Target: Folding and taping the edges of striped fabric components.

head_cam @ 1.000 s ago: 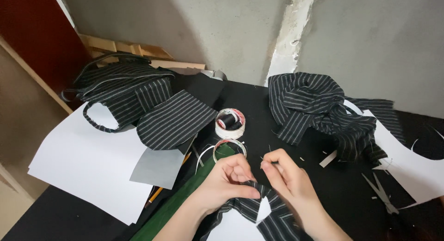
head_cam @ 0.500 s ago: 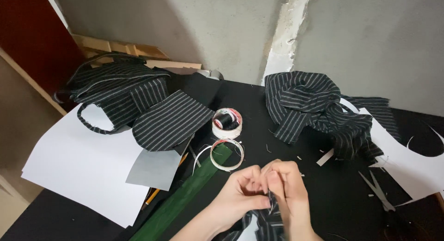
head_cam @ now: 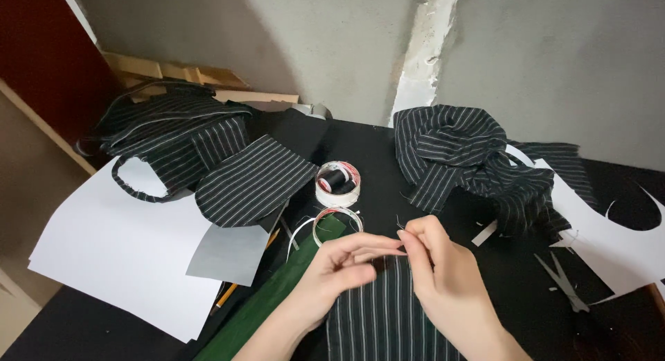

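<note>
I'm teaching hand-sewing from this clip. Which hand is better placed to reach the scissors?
Probably the right hand: the scissors lie on its side of the black table, nothing between. The left hand would have to cross over.

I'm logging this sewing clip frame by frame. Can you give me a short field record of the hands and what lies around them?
left hand: fingertips pinched at the top edge of the striped piece
right hand: pinching the same edge, fingertips meeting the left's
table: black
behind hands: tape roll, ring
left: white paper, green strip
right: scissors, striped bundle
</note>
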